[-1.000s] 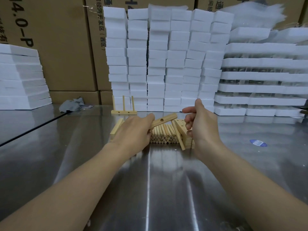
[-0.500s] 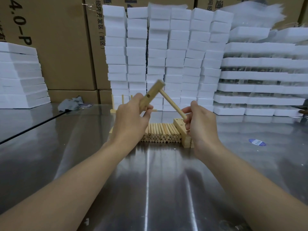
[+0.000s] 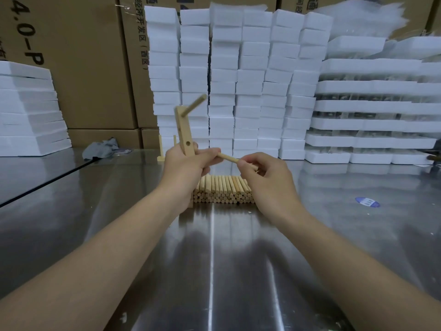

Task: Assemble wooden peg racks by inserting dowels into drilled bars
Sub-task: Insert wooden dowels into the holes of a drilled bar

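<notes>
1. Now gripping the drilled bar (image 3: 183, 130) by its lower end with the left hand (image 3: 185, 167), fingers curled round the wood; held nearly upright above the steel table (image 3: 214, 259)
2. Already seated in the top hole: 1 dowel (image 3: 194, 105), jutting up and to the right; lower down, 1 open hole facing the camera
3. Pinching a 2nd dowel (image 3: 228, 158) between thumb and fingers of the right hand (image 3: 265, 180), far tip at the left fingers, near the bar's lower end
4. Lying on the table below both hands: dowel pile (image 3: 222, 191), ends toward the camera
5. Standing behind the left hand, partly hidden: a peg rack (image 3: 160, 149); beyond, white foam blocks (image 3: 250, 80) and cardboard boxes (image 3: 83, 68)
</notes>
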Demonstrator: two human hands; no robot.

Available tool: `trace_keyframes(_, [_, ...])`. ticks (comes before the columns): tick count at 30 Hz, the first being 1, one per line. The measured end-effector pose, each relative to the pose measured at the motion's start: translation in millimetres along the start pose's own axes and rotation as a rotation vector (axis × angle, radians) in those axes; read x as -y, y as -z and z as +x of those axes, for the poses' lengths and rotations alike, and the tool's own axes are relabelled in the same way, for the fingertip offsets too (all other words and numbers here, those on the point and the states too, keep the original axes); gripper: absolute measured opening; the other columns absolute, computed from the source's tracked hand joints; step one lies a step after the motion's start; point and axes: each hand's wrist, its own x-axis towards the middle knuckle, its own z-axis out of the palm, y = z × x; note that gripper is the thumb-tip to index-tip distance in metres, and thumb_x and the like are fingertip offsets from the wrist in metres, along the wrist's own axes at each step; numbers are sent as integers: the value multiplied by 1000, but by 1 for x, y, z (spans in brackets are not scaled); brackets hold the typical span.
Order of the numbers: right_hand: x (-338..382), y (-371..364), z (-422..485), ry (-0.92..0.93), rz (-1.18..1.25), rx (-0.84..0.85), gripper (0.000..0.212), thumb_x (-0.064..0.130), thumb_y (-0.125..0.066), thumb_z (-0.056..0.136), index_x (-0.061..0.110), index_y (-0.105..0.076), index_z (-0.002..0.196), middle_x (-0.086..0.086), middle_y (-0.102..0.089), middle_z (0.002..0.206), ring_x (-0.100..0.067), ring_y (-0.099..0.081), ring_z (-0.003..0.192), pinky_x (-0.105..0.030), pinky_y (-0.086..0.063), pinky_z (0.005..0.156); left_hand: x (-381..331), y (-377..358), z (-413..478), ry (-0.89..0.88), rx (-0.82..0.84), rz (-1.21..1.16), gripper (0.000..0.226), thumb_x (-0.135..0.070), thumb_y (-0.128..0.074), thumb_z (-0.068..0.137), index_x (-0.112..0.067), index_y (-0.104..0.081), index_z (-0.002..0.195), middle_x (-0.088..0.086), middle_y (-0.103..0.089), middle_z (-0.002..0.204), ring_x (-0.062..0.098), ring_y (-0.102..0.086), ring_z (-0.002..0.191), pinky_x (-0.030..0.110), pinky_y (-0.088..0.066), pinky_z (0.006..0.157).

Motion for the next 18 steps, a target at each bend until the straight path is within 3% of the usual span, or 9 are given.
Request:
trace_keyframes(2, [0,-1,-2,19,-53,-31,13,32,-65,101,30,-73,91,17,-62,65,-4,-52,55,-24,-41,57,3,0,0,81,44,7,21,-17,-77,98,-11,-59,106,8,-83,106,21,-82,93,35,-59,84])
trace_keyframes(4, [3,0,-3,62,-99,-86,13,31,-64,101,31,-71,91,13,-65,70,-7,-55,61,-29,-46,60,3,-3,-1,184,48,-76,27,-32,-72,102,-9,-64,114,7,-83,106,21,-82,89,33,-59,68])
trace_keyframes(7, [10,2,-5,154,-75,-120,10,26,-65,101,31,-70,95,10,-67,81,-10,-57,73,-28,-49,67,-1,-7,-4,309,38,-233,41,-54,-58,102,-15,-55,91,7,-82,94,16,-69,59,24,-42,43])
trace_keyframes(11, [11,2,-7,249,-101,-126,7,22,-66,100,29,-70,101,11,-69,90,-12,-58,77,-27,-49,71,-2,-12,-8,325,57,-231,51,-59,-38,110,-14,-60,102,6,-77,82,13,-47,47,21,-28,40])
trace_keyframes(18, [7,-2,-6,316,-194,-115,8,23,-68,100,28,-72,105,15,-68,92,-11,-60,77,-26,-48,71,0,-13,-9,288,119,-101,42,-54,-43,111,-21,-68,103,2,-74,80,10,-45,48,21,-28,41])
